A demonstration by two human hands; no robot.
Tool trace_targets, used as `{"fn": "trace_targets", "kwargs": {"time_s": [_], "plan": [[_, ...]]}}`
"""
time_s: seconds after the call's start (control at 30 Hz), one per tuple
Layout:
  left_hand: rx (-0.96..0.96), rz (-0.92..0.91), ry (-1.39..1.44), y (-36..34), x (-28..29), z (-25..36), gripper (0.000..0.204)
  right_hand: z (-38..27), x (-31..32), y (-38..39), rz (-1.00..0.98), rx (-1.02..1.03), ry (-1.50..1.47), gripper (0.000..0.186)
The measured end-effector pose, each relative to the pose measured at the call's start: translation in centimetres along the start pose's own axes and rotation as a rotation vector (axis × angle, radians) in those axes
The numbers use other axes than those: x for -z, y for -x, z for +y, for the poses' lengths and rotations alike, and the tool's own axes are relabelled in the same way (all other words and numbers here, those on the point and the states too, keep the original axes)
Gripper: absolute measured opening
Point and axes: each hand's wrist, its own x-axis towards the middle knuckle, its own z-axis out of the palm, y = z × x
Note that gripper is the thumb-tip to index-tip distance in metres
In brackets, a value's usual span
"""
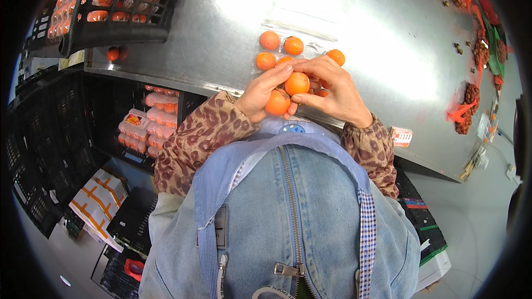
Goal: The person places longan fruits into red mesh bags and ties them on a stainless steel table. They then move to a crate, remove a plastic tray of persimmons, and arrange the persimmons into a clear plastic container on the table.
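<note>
Both my hands meet over the near edge of the steel table (205,39). My left hand (256,95) is curled around an orange persimmon (278,103) held low in its palm. A second persimmon (297,83) sits between the two hands, with the fingers and thumb of my right hand (337,86) closed about it. Just beyond them, several persimmons, one of them at the front left (265,61), rest in a see-through plastic tray (280,50). One more persimmon (336,57) shows past my right knuckles. My fingers partly hide the tray's near side.
A black crate (119,36) of packed orange fruit stands at the far left, with a loose fruit (112,53) beside it. Below the table are pink-lidded packs (133,125). Red net bags (470,108) lie along the right edge, near a small printed card (401,137).
</note>
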Motion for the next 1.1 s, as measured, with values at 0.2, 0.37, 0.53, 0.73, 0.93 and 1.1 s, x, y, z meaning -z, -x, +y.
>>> {"fn": "trace_targets", "kwargs": {"time_s": [0.2,0.37,0.53,0.73,0.93,1.1], "plan": [[-0.123,0.153,-0.109,1.0,1.3,0.6,0.051,4.2,2.9,-2.0,0.353,-0.208,0.112,0.045],[-0.159,0.284,-0.065,1.8,3.2,0.6,0.042,9.0,4.2,-5.0,0.407,-0.238,0.387,0.047],[-0.21,0.274,-0.032,2.0,4.0,0.0,0.036,10.7,3.6,-6.6,0.34,-0.278,0.563,0.044],[-0.238,0.3,-0.018,2.2,4.5,-0.1,0.036,6.3,2.7,-4.3,0.322,-0.027,0.535,0.043],[-0.233,0.332,-0.009,2.0,4.5,-0.4,0.036,3.0,1.1,-0.1,-0.114,-0.014,0.628,0.047],[-0.221,0.304,-0.048,1.9,4.1,-0.6,0.035,3.4,0.8,-0.2,-0.047,0.088,0.686,0.041]]}}
